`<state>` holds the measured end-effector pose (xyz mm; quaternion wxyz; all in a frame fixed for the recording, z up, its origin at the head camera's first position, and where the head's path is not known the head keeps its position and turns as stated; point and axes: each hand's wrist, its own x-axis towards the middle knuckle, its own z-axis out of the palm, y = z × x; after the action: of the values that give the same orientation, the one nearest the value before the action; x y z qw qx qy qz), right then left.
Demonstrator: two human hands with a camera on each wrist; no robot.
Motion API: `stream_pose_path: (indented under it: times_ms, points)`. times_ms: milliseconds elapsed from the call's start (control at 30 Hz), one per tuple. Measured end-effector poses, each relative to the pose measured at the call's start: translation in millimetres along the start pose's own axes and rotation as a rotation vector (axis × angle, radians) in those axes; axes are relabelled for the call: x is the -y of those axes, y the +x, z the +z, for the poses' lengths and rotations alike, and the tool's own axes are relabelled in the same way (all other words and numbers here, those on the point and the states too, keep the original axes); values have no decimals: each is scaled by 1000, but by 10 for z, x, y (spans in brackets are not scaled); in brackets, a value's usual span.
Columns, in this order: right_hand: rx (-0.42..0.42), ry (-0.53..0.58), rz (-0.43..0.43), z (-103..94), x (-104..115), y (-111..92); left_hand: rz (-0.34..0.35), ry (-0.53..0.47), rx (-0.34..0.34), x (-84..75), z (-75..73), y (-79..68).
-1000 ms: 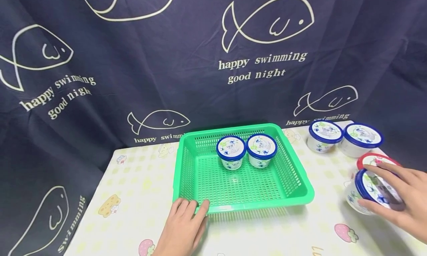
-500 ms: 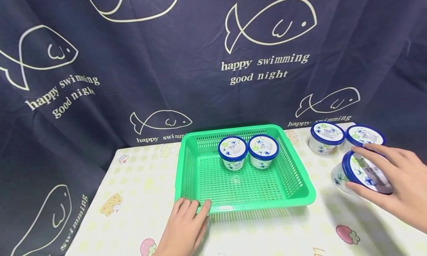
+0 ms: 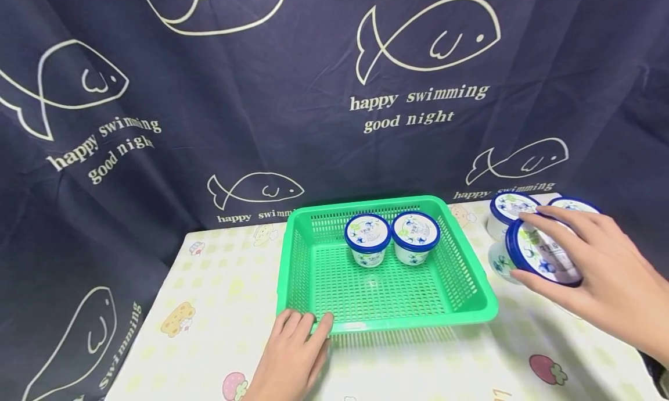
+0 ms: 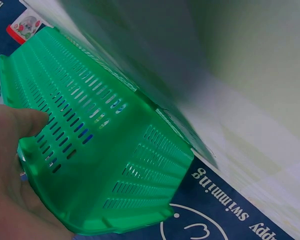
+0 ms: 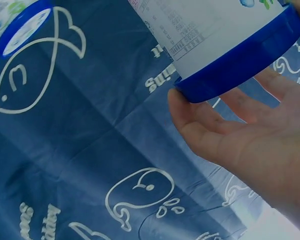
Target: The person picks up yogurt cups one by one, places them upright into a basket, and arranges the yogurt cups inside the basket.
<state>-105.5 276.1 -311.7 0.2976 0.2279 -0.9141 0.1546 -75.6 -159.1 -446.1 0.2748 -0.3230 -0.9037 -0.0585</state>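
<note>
My right hand (image 3: 601,261) grips a white tub with a blue lid (image 3: 543,253) by the lid's edge, thumb on the near left side and fingers across the far side. The tub is tilted and held up over the right part of the table; its printed side (image 5: 205,35) shows in the right wrist view. My left hand (image 3: 292,348) holds the near rim of a green plastic basket (image 3: 413,319), its thumb (image 4: 32,121) against the outer wall. Two similar tubs stand upright side by side in the basket, a left one (image 3: 368,238) and a right one (image 3: 415,237).
Behind the held tub stand two more blue-lidded tubs, one (image 3: 512,206) nearer the basket and one (image 3: 575,203) partly covered by my right hand. A red-lidded tub (image 4: 25,27) shows in the left wrist view. A dark fish-print curtain (image 3: 324,128) hangs behind the patterned tablecloth (image 3: 209,308).
My right hand has lifted the blue-lidded tub and carried it left and away from me, toward the basket. The red-lidded tub is now hidden in the head view. My left hand stays on the rim.
</note>
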Motion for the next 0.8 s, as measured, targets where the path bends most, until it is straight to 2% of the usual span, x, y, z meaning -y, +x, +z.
stream_pose_path:
  times_ms: [133,400,567,800]
  points:
    - [25,19,-34,36,88,142,4,2,7,6,1,12]
    - [83,55,-90,141,298,396,15,-17,-28,18,21,1]
    - [93,63,-105,178,391,493,11,-5,-6,12,35,2]
    - [109,73,-157,280,492,580,18,-13,-25,21,40,1]
